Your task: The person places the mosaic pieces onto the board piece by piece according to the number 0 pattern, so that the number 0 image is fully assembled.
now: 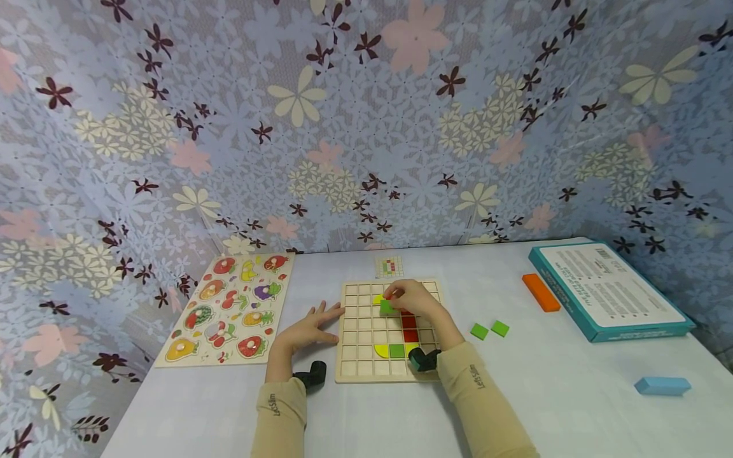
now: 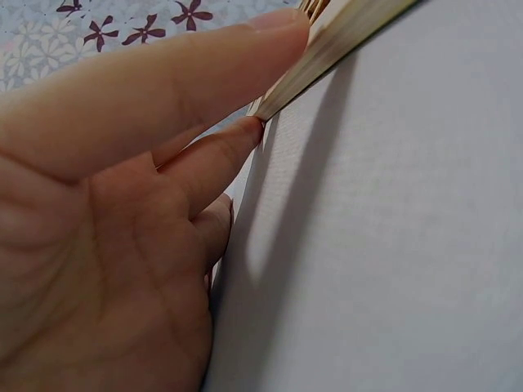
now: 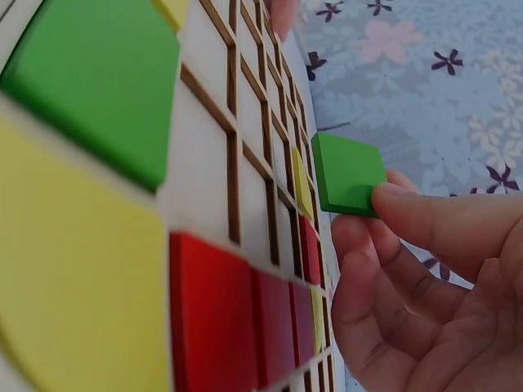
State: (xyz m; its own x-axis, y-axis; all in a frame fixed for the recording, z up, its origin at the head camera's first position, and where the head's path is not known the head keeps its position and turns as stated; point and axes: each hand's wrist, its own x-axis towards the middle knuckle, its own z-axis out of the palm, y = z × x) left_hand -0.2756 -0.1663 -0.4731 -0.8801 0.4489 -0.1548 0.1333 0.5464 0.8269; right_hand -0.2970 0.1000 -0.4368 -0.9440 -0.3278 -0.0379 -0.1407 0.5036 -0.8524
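Note:
A wooden grid board (image 1: 357, 366) lies on the white table in the head view, holding red, yellow and green tiles. My right hand (image 1: 413, 299) pinches a green square tile (image 1: 387, 307) (image 3: 346, 173) just above the board's upper middle cells. A column of red tiles (image 1: 409, 327) (image 3: 245, 327) sits below it, with a green tile (image 1: 397, 350) (image 3: 94, 77) and yellow pieces (image 1: 381, 350) in the lower row. My left hand (image 1: 312, 327) (image 2: 122, 220) rests flat on the table, fingers straight and spread, fingertips touching the board's left edge (image 2: 343, 41).
A fruit peg puzzle (image 1: 231, 308) lies left of the board. Two loose green tiles (image 1: 489, 329), an orange block (image 1: 541, 292), a teal box (image 1: 609, 289) and a blue block (image 1: 662, 385) are on the right. A small pattern card (image 1: 389, 266) lies behind the board.

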